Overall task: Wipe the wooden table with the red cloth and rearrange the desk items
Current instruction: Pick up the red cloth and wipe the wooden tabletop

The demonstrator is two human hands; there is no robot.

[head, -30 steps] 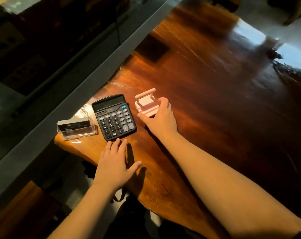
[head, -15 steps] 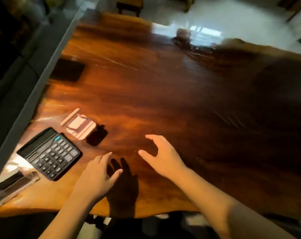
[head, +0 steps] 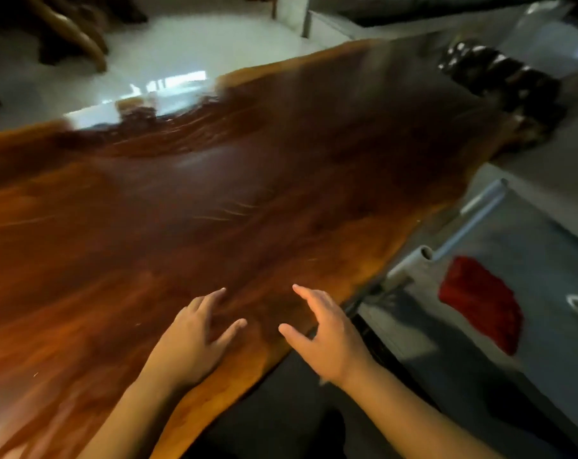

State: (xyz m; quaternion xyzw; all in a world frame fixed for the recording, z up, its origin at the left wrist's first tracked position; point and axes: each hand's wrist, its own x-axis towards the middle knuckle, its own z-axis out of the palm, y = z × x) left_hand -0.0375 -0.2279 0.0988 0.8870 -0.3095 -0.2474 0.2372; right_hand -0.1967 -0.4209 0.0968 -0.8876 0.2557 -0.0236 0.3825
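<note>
Cloth [head: 483, 301] lies at right, off the table [head: 181, 210]; left hand [head: 195, 339] and right hand [head: 327, 339] hover at lower centre, fingers spread, empty.

Glossy polished wooden table [head: 215, 200]; fuzzy red cloth [head: 479, 303] on matt grey surface [head: 529, 376].

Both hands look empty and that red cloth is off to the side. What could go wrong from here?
The red cloth lies on a grey surface beyond the wooden table, so the right hand has to reach past the table's edge; it might bump the pale tube lying near the cloth. The picture is motion-blurred, so a quick grab might miss.
</note>
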